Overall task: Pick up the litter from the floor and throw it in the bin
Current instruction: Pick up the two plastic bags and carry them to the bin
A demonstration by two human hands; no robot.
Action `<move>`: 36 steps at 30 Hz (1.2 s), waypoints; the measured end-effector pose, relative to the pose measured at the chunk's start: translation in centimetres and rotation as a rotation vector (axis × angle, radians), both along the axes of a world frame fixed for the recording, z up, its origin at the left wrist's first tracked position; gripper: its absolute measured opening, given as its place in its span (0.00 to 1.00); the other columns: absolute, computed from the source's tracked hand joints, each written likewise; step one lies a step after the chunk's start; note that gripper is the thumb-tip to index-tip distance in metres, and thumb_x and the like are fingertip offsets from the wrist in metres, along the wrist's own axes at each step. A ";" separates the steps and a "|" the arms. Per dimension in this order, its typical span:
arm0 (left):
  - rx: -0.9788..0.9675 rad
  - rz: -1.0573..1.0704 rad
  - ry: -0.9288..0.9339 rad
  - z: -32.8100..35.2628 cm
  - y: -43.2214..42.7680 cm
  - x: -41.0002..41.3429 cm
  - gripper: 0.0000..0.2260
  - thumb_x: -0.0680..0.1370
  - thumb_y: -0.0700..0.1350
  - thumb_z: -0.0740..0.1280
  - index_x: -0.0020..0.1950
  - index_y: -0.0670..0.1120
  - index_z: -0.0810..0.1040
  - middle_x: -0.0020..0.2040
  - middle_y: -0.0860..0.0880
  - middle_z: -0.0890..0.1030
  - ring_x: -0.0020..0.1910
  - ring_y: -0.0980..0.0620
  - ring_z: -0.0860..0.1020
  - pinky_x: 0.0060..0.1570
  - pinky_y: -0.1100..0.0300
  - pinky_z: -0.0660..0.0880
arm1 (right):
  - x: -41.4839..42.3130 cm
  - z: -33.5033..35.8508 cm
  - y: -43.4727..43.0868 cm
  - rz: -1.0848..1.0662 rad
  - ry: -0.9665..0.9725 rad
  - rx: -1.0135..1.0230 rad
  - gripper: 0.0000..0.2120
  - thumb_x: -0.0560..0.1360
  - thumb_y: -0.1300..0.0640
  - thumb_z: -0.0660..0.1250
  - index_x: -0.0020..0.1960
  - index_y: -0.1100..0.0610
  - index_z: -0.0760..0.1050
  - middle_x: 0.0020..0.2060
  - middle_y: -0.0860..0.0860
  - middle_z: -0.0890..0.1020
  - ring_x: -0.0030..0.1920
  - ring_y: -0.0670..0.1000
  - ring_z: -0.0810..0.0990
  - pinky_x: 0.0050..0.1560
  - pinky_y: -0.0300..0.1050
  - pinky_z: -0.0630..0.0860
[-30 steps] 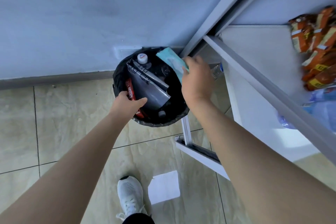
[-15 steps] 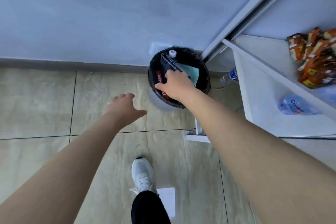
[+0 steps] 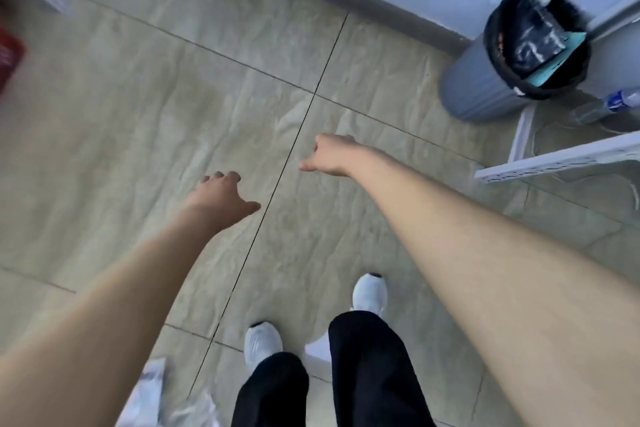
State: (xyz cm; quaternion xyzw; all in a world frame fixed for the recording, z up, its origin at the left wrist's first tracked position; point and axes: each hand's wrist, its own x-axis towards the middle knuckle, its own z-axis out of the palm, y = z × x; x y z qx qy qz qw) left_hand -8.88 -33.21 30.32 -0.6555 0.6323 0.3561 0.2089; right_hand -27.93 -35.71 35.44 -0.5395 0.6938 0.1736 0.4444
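The grey bin [image 3: 478,80] with a black liner stands at the upper right against the wall, a teal packet [image 3: 554,66] and dark wrappers inside it. My left hand [image 3: 221,199] and my right hand [image 3: 332,156] hover over bare floor tiles, both empty with fingers loosely apart, well left of the bin. A white paper sheet [image 3: 317,357] lies on the floor between my legs, partly hidden. Crumpled clear plastic litter [image 3: 152,392] lies at the bottom left beside my left arm.
A white shelf frame [image 3: 554,159] and a plastic bottle [image 3: 609,106] sit at the right below the bin. A blurred red object [image 3: 8,59] shows at the left edge. My white shoes [image 3: 263,340] stand at the bottom centre.
My right hand let go of the teal packet into the bin and pulled back. The view swung left and away from the bin; both hands now hang over the floor.
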 end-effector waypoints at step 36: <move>0.230 0.377 -0.157 -15.1 56.2 44.7 0.29 0.71 0.56 0.66 0.71 0.50 0.66 0.67 0.43 0.69 0.63 0.38 0.73 0.60 0.51 0.71 | 41.7 -19.2 53.1 -0.184 -0.152 0.261 0.24 0.77 0.47 0.64 0.68 0.60 0.69 0.67 0.58 0.73 0.68 0.58 0.70 0.64 0.44 0.67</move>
